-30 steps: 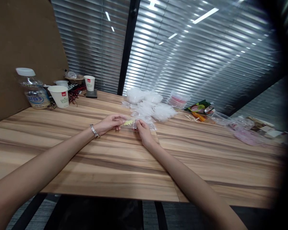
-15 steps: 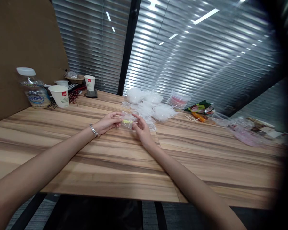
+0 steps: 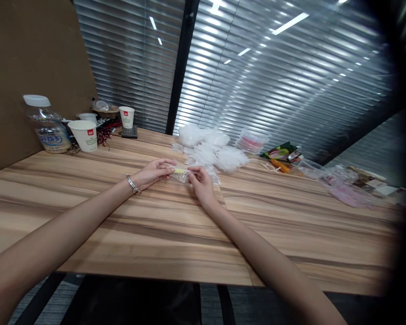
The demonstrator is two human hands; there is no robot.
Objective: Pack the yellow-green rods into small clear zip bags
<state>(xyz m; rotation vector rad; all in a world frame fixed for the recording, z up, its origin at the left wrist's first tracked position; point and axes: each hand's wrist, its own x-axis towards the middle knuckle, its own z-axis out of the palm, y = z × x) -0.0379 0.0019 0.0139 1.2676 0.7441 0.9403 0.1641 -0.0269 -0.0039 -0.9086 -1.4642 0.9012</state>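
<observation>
Between my two hands a small clear plastic bag (image 3: 180, 176) is stretched, with a yellow strip-like item (image 3: 179, 171) showing in it; what that item is I cannot make out. My left hand (image 3: 154, 173), with a silver bracelet on the wrist, pinches the bag's left side between thumb and fingers. At the opposite edge, my right hand (image 3: 201, 183) grips it, thumb and forefinger brought together. Just behind the hands lies a pile of clear plastic bags (image 3: 213, 155) on the wooden table (image 3: 149, 243).
Paper cups (image 3: 88, 141), a plastic bottle (image 3: 52, 131) and a small black scale-like device (image 3: 129, 132) stand at the left. A round clear tub (image 3: 252, 141) with pink contents sits behind the bags. Packets and pink plastic wrapping (image 3: 352, 192) lie along the right back edge.
My right hand's fingers have closed in on the bag's right edge, where the forefinger was raised before. The bag has shifted slightly and my left hand has hardly moved.
</observation>
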